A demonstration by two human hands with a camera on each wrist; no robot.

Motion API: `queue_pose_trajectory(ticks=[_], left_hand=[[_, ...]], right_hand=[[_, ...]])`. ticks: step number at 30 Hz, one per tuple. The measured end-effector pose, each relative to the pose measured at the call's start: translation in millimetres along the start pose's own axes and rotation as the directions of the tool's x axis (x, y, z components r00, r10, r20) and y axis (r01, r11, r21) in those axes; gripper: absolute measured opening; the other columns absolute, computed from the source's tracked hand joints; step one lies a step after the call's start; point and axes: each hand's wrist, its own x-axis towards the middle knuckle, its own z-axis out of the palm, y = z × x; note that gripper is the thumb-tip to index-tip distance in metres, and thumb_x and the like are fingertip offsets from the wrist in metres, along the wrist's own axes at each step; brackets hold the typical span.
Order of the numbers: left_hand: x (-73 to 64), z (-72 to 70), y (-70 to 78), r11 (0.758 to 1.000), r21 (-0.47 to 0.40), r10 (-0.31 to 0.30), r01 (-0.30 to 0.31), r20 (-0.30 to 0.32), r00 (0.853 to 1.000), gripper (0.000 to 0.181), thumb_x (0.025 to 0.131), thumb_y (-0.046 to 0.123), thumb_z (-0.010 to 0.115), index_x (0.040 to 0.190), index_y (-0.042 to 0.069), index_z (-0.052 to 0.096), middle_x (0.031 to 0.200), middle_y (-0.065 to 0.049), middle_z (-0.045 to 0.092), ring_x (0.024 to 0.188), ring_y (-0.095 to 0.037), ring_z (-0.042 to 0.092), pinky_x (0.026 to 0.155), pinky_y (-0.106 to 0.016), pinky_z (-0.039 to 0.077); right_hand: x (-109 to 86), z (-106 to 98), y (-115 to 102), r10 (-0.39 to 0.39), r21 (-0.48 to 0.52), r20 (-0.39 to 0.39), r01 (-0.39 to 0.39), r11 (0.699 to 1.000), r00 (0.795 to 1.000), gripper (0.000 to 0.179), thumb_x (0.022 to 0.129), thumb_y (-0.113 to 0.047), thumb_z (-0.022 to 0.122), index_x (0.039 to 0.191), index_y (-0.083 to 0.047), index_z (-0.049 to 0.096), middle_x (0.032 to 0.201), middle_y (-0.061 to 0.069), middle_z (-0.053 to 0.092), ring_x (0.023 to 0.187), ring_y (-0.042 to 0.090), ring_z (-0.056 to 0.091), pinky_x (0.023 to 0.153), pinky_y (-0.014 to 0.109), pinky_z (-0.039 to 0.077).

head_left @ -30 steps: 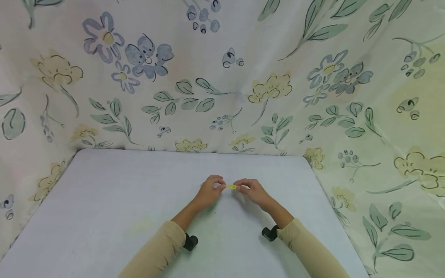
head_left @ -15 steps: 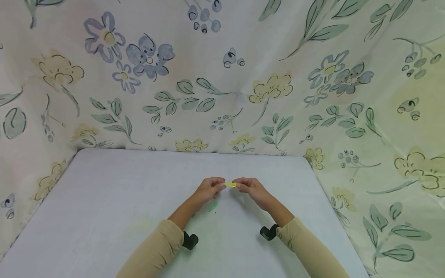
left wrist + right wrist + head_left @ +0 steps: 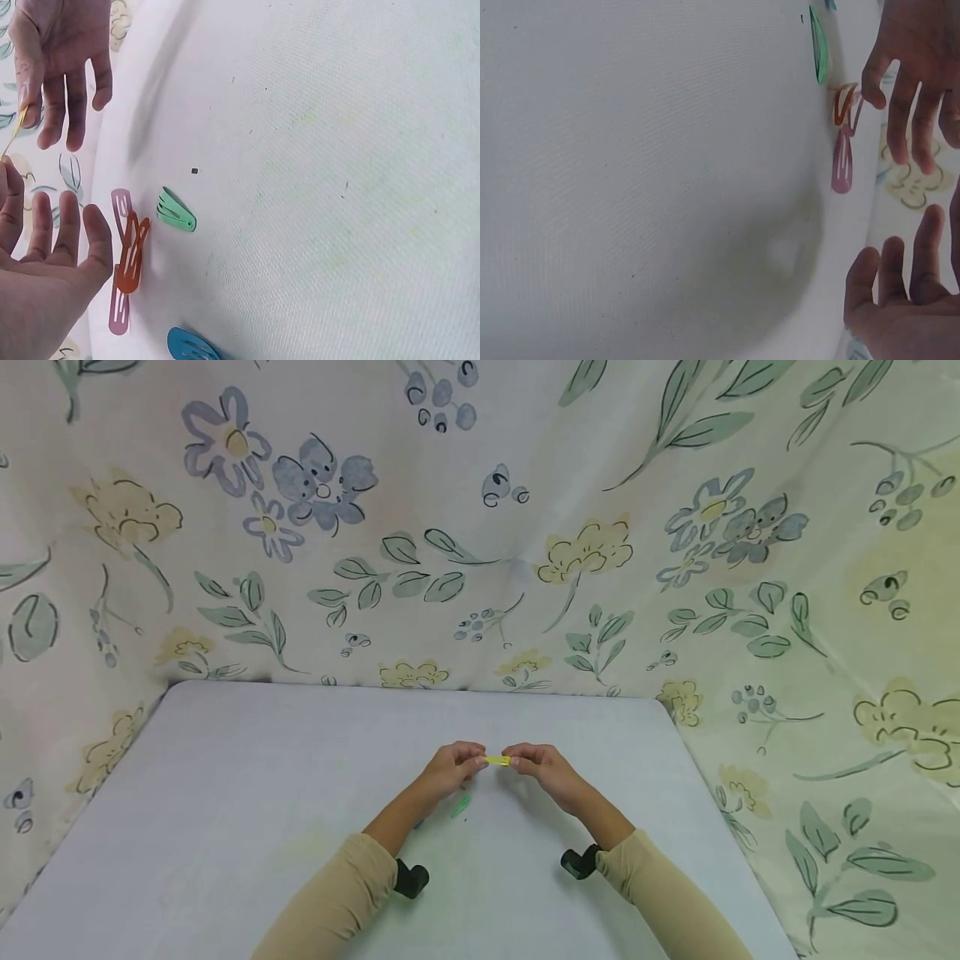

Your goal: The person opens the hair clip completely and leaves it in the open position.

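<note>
A yellow snap hair clip (image 3: 497, 761) stretches between my two hands above the white table. My left hand (image 3: 452, 768) pinches one end between thumb and index finger, and my right hand (image 3: 547, 770) pinches the other. In the left wrist view the remaining fingers of both hands are spread away from the yellow clip, which shows as a thin strip at the left edge. Below the hands lie a green hair clip (image 3: 175, 210), an orange hair clip (image 3: 130, 262), pink hair clips (image 3: 118, 311) and a blue hair clip (image 3: 189, 343).
The white table (image 3: 285, 777) has rounded far corners and a floral cloth (image 3: 450, 527) hanging behind it. A tiny dark speck (image 3: 195, 171) lies near the green clip. Black wrist cameras (image 3: 412, 880) sit at both sleeve cuffs.
My left hand has shifted slightly left, bringing the green clip into head view. The yellow clip has levelled out between both hands; in the last half second they barely move.
</note>
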Motion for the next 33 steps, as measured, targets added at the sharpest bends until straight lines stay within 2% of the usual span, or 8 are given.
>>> queue_pose_trajectory(ticks=[3,6,15,18,22,25,33], left_hand=[[-0.2,-0.3,-1.0,1.0,0.001,0.002,-0.002,0.003,1.0,0.02,0.1,0.02,0.061,0.111,0.003,0.066,0.137,-0.008,0.056,0.09,-0.016,0.052,0.082,-0.039,0.049],[-1.3,-0.6,-0.7,1.0,-0.007,0.006,-0.006,0.007,1.0,0.02,0.1,0.019,0.061,0.111,0.003,0.065,0.139,-0.009,0.055,0.092,-0.017,0.053,0.084,-0.041,0.049],[-1.5,-1.0,-0.1,1.0,-0.009,0.012,-0.012,0.009,1.0,0.019,0.101,0.018,0.06,0.111,0.002,0.065,0.137,-0.009,0.055,0.09,-0.017,0.053,0.085,-0.042,0.049],[-1.6,-0.8,0.5,1.0,-0.015,0.007,-0.007,0.009,1.0,0.019,0.101,0.018,0.06,0.111,0.002,0.065,0.135,-0.008,0.056,0.09,-0.017,0.052,0.085,-0.042,0.049],[-2.9,-0.7,1.3,1.0,-0.016,0.008,-0.008,0.006,1.0,0.02,0.101,0.018,0.06,0.112,0.002,0.064,0.126,-0.008,0.06,0.089,-0.018,0.052,0.084,-0.042,0.049],[-3.4,-0.5,1.4,1.0,-0.016,0.018,-0.018,0.005,1.0,0.019,0.101,0.016,0.06,0.112,0.001,0.064,0.12,-0.009,0.061,0.088,-0.019,0.052,0.081,-0.042,0.048],[-2.4,-0.5,1.0,0.999,0.014,0.05,-0.05,-0.015,0.999,0.017,0.1,0.014,0.06,0.105,0.0,0.068,0.132,-0.01,0.054,0.093,-0.019,0.052,0.084,-0.044,0.049]], right_hand=[[-0.7,0.1,-1.6,0.009,-0.009,-0.014,-0.009,1.0,1.0,0.027,0.102,-0.015,0.057,0.115,0.006,0.067,0.129,0.012,0.062,0.117,0.024,0.055,0.106,0.045,0.04],[-1.6,0.6,-3.3,0.013,-0.018,-0.024,-0.013,1.0,1.0,0.026,0.102,-0.016,0.057,0.113,0.005,0.068,0.131,0.012,0.062,0.117,0.021,0.055,0.107,0.046,0.04],[-1.6,1.3,-4.8,-0.009,-0.013,-0.02,0.009,1.0,1.0,0.029,0.101,-0.016,0.057,0.113,0.01,0.066,0.131,0.014,0.061,0.122,0.025,0.052,0.109,0.051,0.035],[-1.3,1.6,-4.8,-0.003,-0.004,-0.023,0.003,1.0,1.0,0.029,0.101,-0.014,0.057,0.113,0.012,0.065,0.133,0.018,0.059,0.124,0.027,0.05,0.11,0.052,0.034],[-0.8,1.8,-4.2,0.004,-0.001,-0.033,-0.004,1.0,0.999,0.028,0.1,-0.012,0.057,0.112,0.013,0.065,0.137,0.025,0.054,0.128,0.03,0.048,0.11,0.052,0.034],[-0.2,2.0,-3.6,0.011,-0.015,-0.045,-0.012,1.0,0.999,0.027,0.1,-0.01,0.058,0.111,0.013,0.065,0.137,0.025,0.054,0.13,0.03,0.047,0.11,0.052,0.034],[1.6,1.3,-4.1,0.009,-0.038,-0.06,-0.011,0.999,0.998,0.021,0.1,-0.004,0.056,0.107,0.012,0.068,0.132,0.02,0.058,0.129,0.032,0.045,0.108,0.054,0.033]])
